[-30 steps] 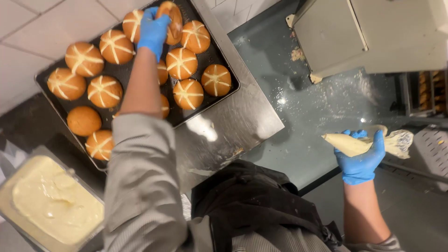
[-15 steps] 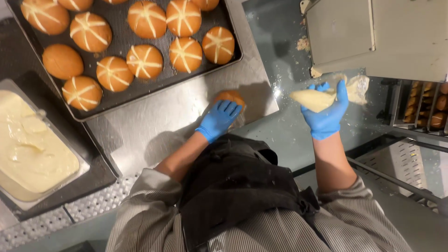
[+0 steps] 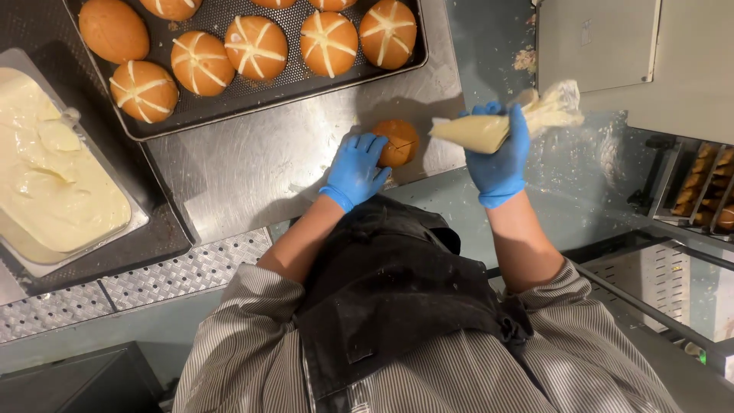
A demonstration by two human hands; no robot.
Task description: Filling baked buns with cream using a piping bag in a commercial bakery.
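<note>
My left hand (image 3: 355, 170), in a blue glove, rests against a round brown bun (image 3: 397, 141) with a cross cut in its top, on the steel worktop (image 3: 245, 164). My right hand (image 3: 501, 157), also gloved in blue, grips a piping bag (image 3: 497, 126) full of pale cream. Its tip points left at the bun. Behind them a dark baking tray (image 3: 229, 99) holds several buns with white cream in their cross cuts and one plain bun (image 3: 113, 30) at its left.
A clear tub of pale cream (image 3: 53, 183) stands at the left on a dark mat. A grey machine housing (image 3: 634, 53) is at the upper right, with a rack of baked goods (image 3: 707, 191) below it. My dark apron fills the foreground.
My left hand took a bun from the tray and set it on the worktop near me. My right hand brought the piping bag's tip over to it.
</note>
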